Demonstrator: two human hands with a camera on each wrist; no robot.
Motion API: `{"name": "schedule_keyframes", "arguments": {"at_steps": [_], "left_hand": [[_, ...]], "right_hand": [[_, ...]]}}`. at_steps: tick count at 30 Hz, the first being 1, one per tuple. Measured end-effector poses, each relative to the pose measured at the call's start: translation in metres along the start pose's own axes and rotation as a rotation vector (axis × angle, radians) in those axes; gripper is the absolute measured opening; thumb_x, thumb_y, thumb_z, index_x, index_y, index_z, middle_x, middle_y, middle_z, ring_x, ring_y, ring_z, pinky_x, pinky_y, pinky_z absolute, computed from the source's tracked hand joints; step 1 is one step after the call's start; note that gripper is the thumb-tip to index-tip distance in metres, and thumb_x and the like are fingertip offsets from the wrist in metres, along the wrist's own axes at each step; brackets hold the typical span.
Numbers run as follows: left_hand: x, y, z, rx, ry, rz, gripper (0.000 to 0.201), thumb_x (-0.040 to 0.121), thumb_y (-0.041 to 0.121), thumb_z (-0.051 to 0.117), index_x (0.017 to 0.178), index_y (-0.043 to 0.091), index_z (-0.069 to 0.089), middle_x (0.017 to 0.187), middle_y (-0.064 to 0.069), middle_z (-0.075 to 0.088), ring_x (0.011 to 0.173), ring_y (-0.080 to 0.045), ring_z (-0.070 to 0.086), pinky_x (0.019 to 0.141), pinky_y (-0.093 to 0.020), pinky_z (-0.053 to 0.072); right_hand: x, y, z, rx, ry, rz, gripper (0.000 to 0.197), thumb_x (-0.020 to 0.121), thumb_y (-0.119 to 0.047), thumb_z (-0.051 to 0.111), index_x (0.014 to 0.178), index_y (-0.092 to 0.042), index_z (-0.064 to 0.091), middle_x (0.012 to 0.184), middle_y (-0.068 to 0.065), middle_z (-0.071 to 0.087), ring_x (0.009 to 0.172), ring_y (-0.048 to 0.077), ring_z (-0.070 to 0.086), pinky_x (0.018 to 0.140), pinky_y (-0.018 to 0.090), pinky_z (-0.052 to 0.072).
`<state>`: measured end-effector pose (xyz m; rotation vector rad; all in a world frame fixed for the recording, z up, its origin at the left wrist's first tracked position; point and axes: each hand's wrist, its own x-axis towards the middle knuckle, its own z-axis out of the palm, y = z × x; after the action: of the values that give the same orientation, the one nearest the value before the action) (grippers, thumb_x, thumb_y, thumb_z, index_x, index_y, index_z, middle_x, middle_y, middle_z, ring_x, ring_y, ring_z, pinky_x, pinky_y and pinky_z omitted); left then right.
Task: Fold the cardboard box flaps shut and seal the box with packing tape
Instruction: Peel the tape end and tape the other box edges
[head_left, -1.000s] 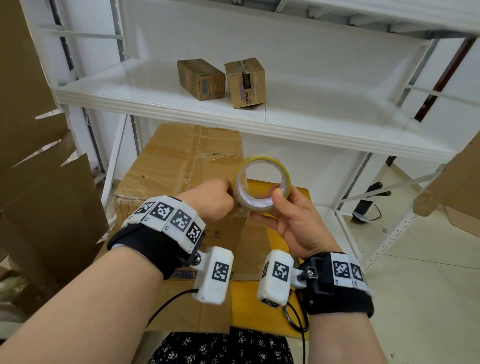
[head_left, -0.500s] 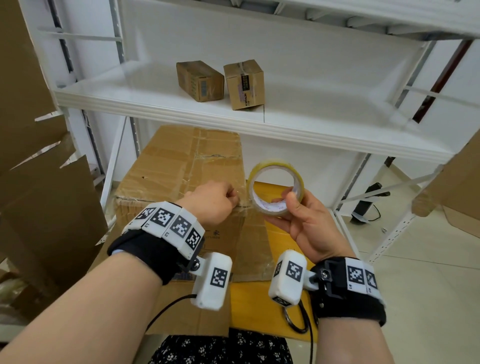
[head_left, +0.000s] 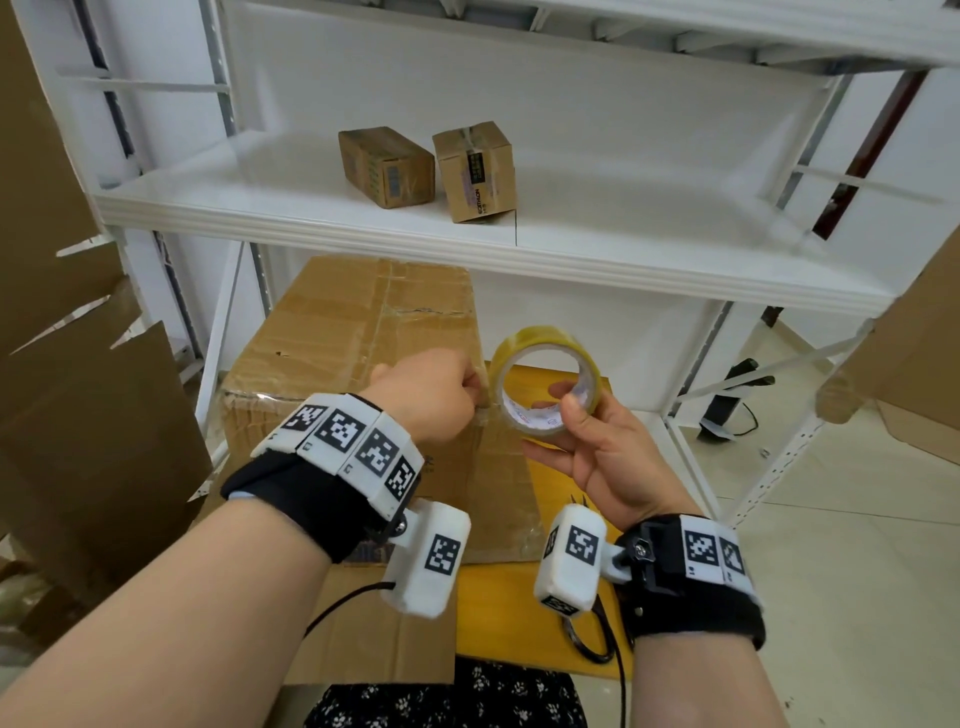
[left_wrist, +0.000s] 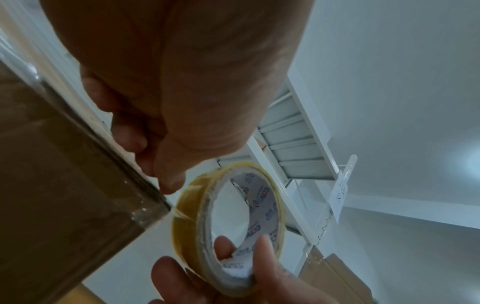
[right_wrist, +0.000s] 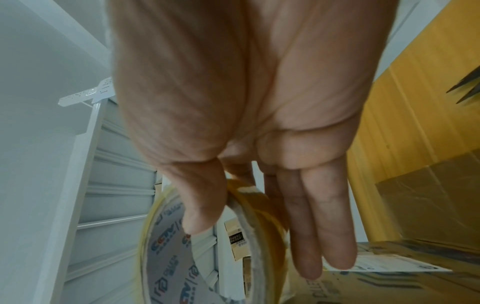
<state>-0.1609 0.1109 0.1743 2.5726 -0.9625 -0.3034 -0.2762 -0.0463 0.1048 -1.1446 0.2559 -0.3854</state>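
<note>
A large cardboard box (head_left: 358, 332) sits under the white shelf, its top flaps folded flat and old tape across them. My right hand (head_left: 597, 457) holds a roll of clear yellowish packing tape (head_left: 545, 384) upright just right of the box, thumb inside the core and fingers along the outside (right_wrist: 259, 226). My left hand (head_left: 436, 389) is curled and pinches the tape's pulled-off strip (left_wrist: 161, 185) right beside the roll (left_wrist: 228, 226). A translucent length of tape (head_left: 501, 478) runs from the roll toward me under the left wrist.
Two small taped cartons (head_left: 387, 166) (head_left: 475, 171) stand on the white metal shelf (head_left: 571, 234) above. The box rests on a yellow surface (head_left: 519, 613). Tall cardboard sheets (head_left: 78, 415) lean at the left, more cardboard (head_left: 914, 353) at the right. A flat cardboard piece (head_left: 363, 634) lies in front.
The right hand has carried the roll a little to the right and away from the left hand, drawing out tape. The left hand has stayed about where it was, still pinching the strip.
</note>
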Motion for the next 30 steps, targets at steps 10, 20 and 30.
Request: {"name": "schedule_keyframes", "arguments": {"at_steps": [10,20,30], "left_hand": [[0.011,-0.007,0.011,-0.174,-0.053,0.065,0.016,0.097,0.011,0.044,0.099,0.015,0.059,0.090,-0.001,0.064,0.079,-0.018,0.057,0.067,-0.028,0.047],[0.008,-0.010,0.012,-0.232,-0.051,0.085,0.015,0.098,0.012,0.046,0.097,0.019,0.059,0.081,0.005,0.059,0.070,-0.011,0.052,0.060,-0.022,0.042],[0.003,-0.006,0.012,-0.221,-0.054,0.102,0.012,0.101,0.020,0.042,0.097,0.022,0.053,0.088,0.004,0.061,0.073,-0.009,0.055,0.060,-0.023,0.042]], "right_hand": [[0.003,0.008,-0.001,-0.066,0.080,0.048,0.027,0.091,0.012,0.057,0.110,-0.008,0.053,0.096,0.020,0.074,0.096,0.034,0.073,0.090,0.051,0.058],[0.006,-0.004,0.007,-0.094,0.142,0.134,0.034,0.087,0.021,0.050,0.104,-0.009,0.051,0.088,0.002,0.055,0.082,0.026,0.072,0.075,0.051,0.062],[0.002,0.000,-0.019,-0.206,0.246,0.226,0.038,0.081,0.022,0.050,0.102,-0.010,0.050,0.097,0.010,0.052,0.085,0.030,0.070,0.059,0.042,0.061]]}}
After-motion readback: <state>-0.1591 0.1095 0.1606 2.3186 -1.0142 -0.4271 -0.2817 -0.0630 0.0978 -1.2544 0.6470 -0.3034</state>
